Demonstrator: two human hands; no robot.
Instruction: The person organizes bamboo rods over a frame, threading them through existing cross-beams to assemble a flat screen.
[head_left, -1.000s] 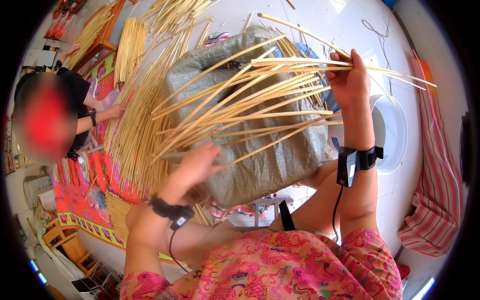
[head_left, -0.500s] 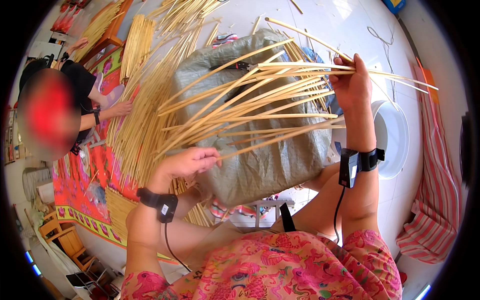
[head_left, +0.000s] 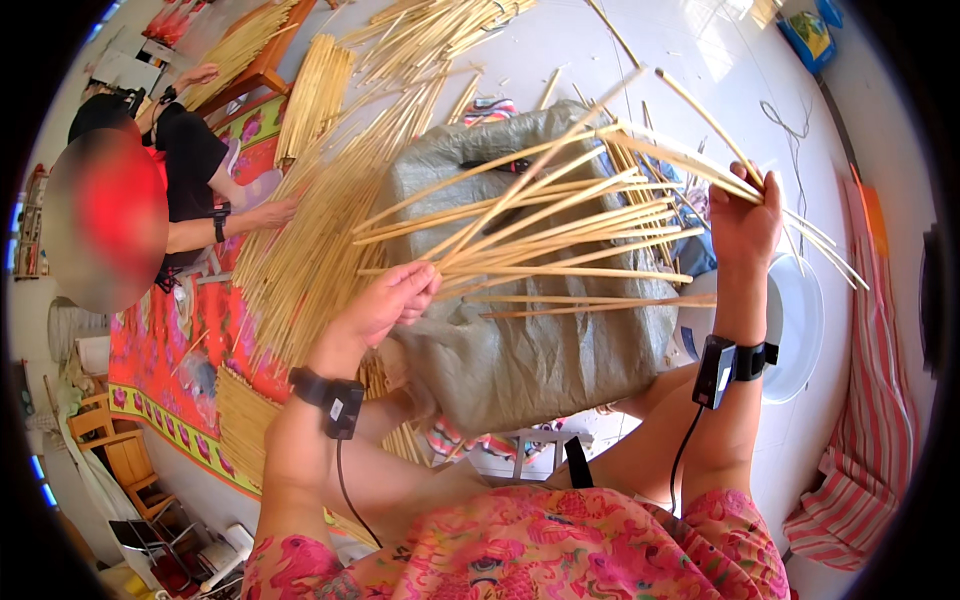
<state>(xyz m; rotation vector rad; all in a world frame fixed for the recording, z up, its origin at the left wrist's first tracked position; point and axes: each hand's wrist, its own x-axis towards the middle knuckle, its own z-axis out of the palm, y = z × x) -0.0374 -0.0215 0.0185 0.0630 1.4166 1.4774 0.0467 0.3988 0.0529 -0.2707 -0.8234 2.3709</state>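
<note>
My left hand (head_left: 393,302) is closed at the near left of a low block covered in grey-green woven sheeting (head_left: 540,365). Its fingers pinch the lower end of a thin pale stick (head_left: 540,163), which slants up to the right. At the far right, my right hand (head_left: 748,215) is raised and closed around a small bunch of similar sticks (head_left: 700,105), their ends poking out on both sides. More loose sticks (head_left: 560,272) lie fanned across the sheeting between my hands. A red-and-black hand tool (head_left: 512,166) lies partly under them.
To the left, a large spread of sticks (head_left: 290,270) covers part of a red patterned mat (head_left: 160,350). A person in red (head_left: 140,210) sits beside it, one hand on the sticks. A pale bucket (head_left: 800,340) stands right of the block; a striped cloth (head_left: 860,440) hangs beyond.
My left hand has closed on a stick and lifted it, tilting it steeply upward. My right hand and its bunch show lower and farther right. The whole view has shifted slightly.
</note>
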